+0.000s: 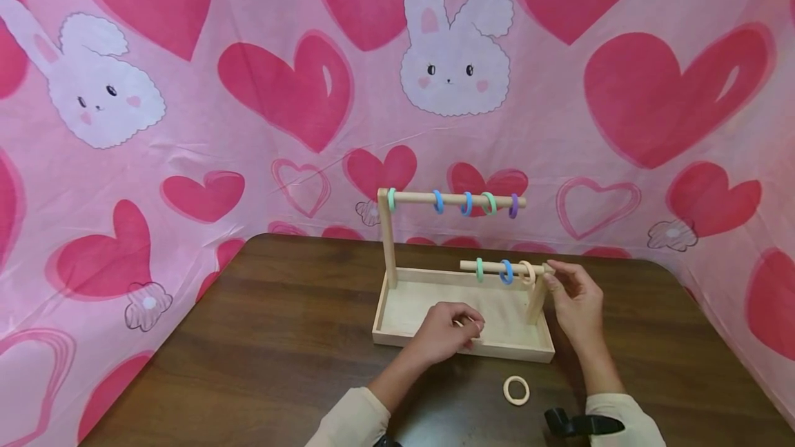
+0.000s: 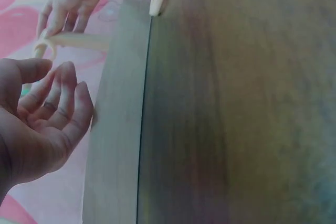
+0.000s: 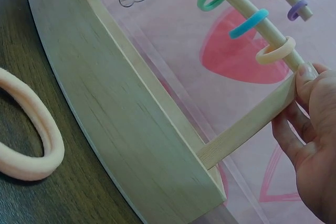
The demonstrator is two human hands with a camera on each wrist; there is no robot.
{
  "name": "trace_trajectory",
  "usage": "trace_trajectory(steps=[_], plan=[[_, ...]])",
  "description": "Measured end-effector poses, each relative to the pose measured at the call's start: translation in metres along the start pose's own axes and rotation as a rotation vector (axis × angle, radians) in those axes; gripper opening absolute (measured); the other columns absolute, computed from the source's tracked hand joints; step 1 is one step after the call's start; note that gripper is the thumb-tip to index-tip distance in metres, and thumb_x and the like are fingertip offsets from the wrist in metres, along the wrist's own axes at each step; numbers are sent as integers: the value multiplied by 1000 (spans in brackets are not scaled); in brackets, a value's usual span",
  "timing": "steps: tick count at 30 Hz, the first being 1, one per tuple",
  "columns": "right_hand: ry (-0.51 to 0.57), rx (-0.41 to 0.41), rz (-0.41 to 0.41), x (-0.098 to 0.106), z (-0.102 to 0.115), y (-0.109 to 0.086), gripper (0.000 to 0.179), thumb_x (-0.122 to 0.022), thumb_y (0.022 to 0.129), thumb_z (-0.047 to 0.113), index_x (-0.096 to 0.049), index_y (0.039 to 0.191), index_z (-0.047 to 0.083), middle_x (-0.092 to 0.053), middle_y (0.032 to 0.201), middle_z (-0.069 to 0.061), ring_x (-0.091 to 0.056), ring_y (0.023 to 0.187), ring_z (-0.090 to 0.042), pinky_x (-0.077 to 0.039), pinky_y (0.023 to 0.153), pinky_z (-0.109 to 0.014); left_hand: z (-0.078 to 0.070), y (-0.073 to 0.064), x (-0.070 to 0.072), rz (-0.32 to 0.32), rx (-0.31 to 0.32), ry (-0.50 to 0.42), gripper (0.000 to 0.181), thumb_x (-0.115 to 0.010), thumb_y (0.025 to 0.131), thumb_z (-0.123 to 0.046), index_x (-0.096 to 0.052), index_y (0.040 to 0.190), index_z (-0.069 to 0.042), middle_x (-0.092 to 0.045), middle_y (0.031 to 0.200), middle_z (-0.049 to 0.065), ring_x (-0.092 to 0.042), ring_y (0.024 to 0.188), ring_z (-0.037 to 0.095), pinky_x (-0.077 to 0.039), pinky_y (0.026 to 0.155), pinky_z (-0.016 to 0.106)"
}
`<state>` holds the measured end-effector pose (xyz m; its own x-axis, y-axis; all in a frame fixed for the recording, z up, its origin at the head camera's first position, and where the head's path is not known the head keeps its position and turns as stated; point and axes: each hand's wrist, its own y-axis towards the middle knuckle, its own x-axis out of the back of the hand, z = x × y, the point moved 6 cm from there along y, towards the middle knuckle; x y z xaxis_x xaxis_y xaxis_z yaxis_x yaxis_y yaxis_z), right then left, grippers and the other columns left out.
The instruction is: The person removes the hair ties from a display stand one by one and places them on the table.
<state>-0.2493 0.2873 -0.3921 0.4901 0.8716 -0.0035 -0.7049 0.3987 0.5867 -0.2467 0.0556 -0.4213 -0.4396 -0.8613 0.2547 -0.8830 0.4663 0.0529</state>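
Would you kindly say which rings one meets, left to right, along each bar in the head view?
Upper bar: first green ring, first blue ring, second blue ring, second green ring, purple ring. Lower bar: third green ring, third blue ring, cream ring.

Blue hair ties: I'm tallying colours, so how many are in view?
3. The upper wooden rod carries one blue hair tie and, right of it, another; the lower wooden rod carries the third.

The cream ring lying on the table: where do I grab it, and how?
Probably best: pinch the near rim of the cream ring from above, dipping into its open hole. It lies flat on the table, and the tray sits beyond its far side.
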Motion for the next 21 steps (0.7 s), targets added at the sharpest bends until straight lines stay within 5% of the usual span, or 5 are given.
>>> trace_trajectory(steps=[8, 16, 21], plan=[[-20, 4, 1, 1, -1, -1, 22, -63, 87, -20, -62, 109, -21, -68, 94, 32, -65, 88, 13, -49, 78, -2, -5, 3, 6, -15, -72, 113, 19, -66, 94, -9, -73, 104, 6, -75, 83, 16, -61, 55, 0, -49, 53, 17], [-15, -3, 4, 1, 0, 0, 22, -63, 87, -20, -63, 109, -20, -68, 94, 32, -66, 90, 14, -49, 79, -2, -8, 9, 14, -163, -85, 107, 16, -66, 94, -10, -75, 101, 1, -74, 82, 14, -66, 57, 14, -49, 50, 19], [-6, 4, 4, 0, 0, 0, 22, -63, 86, -20, -63, 109, -20, -69, 94, 32, -66, 91, 14, -49, 80, -2, -10, 12, 18, -278, -82, 84, 13, -69, 92, -14, -76, 95, -4, -73, 80, 11, -61, 55, 5, -46, 51, 19]])
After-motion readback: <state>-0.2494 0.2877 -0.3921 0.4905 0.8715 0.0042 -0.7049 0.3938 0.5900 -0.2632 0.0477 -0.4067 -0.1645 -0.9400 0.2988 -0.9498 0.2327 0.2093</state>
